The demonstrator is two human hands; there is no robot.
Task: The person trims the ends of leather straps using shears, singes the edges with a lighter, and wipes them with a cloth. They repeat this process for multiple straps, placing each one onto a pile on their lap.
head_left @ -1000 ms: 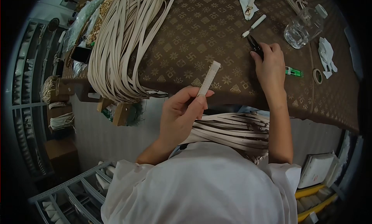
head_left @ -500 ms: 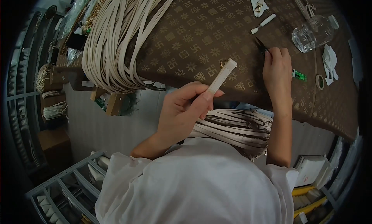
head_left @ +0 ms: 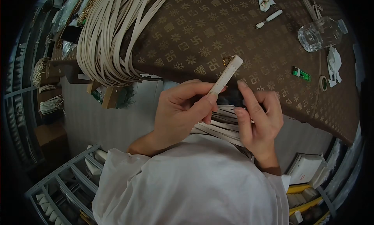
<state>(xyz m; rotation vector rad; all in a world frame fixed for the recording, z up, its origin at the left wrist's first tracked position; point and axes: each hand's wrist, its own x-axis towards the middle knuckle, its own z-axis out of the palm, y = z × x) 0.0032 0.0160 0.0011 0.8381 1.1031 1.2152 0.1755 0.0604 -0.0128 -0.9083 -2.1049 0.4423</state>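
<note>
My left hand (head_left: 183,106) pinches a pale cream strap (head_left: 227,77) between thumb and fingers. The strap points up and to the right, with a small gold metal piece (head_left: 226,60) beside its upper end. Close by on the right, my right hand (head_left: 260,118) is curled, thumb and forefinger towards the strap. A dark, blurred tool (head_left: 233,95) shows at its fingertips; its outline is unclear. More cream straps (head_left: 224,127) lie below both hands, over the lap.
A thick bundle of cream straps (head_left: 107,42) hangs over the left edge of the patterned brown cloth (head_left: 187,34). Farther right lie a white-handled tool (head_left: 269,19), a clear bottle (head_left: 320,34), a green lighter (head_left: 301,74), a tape roll (head_left: 323,83) and white crumpled material (head_left: 334,65).
My right hand has come down and left from the table to beside the strap. The black pointed tool no longer shows at its earlier place over the cloth. My left hand keeps the strap.
</note>
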